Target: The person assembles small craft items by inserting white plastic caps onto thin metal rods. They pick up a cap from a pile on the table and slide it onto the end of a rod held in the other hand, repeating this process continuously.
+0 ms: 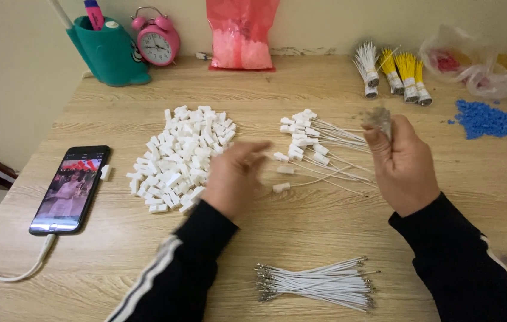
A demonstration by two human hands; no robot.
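My left hand (233, 177) hovers with its fingers apart just right of a heap of small white plastic connectors (182, 155), holding nothing that I can see. My right hand (402, 161) is raised and closed on a blurred bunch of thin wires (380, 120). Between the hands lies a group of white wires with connectors fitted on their ends (313, 143). Near the front edge rests a bundle of bare white wires with metal tips (319, 283).
A smartphone (70, 188) on a charging cable lies at the left. At the back stand a teal pen holder (109, 53), a pink alarm clock (157, 40) and a pink bag (240, 33). Yellow and white wire bundles (393, 71), plastic bags and blue pieces (486, 118) sit at the right.
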